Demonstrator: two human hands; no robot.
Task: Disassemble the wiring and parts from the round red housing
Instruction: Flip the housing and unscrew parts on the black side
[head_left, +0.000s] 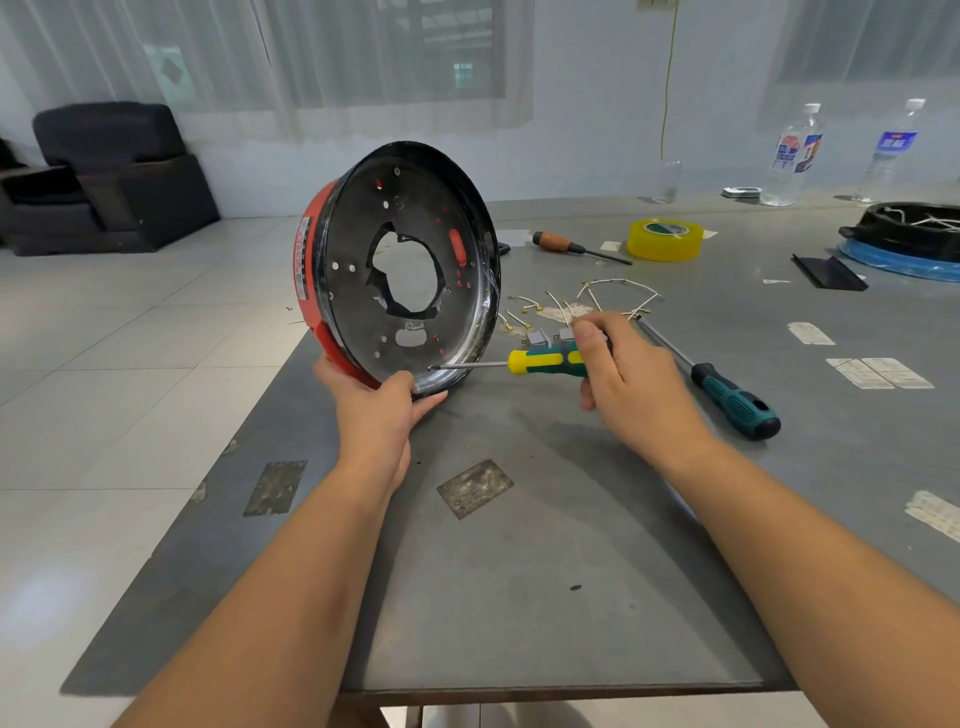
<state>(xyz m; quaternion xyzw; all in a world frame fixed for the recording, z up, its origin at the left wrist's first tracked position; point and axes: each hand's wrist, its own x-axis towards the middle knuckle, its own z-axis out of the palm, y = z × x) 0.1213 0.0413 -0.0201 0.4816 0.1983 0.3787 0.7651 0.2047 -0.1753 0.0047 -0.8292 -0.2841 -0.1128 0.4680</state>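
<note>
Red housing (317, 249) stands on edge at the near-left part of the grey table (545, 571), open side facing right — black inner plate w/ large centre hole and small holes visible. Lower rim rests at the table's left edge.

L hand (376, 415) grips the lower rim from below: thumb on the inner black lip, fingers wrapped round the red outside.

R hand (631, 384) holds a yellow-green screwdriver (550, 361), fingers curled round the handle, thumb on top. Shaft approx. horizontal; tip sits at the inner wall near the bottom of the housing, just above the L thumb. Whether tip is seated in a screw — cannot tell.

Behind the R hand: loose white wires (618, 296) w/ brass terminals, lying on the table, plus small grey parts just beside the screwdriver handle.

Right of R hand: second screwdriver (735, 400), teal-black handle, lying flat. Further back: orange-handled screwdriver (558, 242), yellow tape roll (665, 240), black strip (828, 273), round black-and-blue part (906, 244) at far right. Two plastic bottles (792, 156) stand at the far edge. Dark sofa (109, 176) on the floor, far left.
</note>
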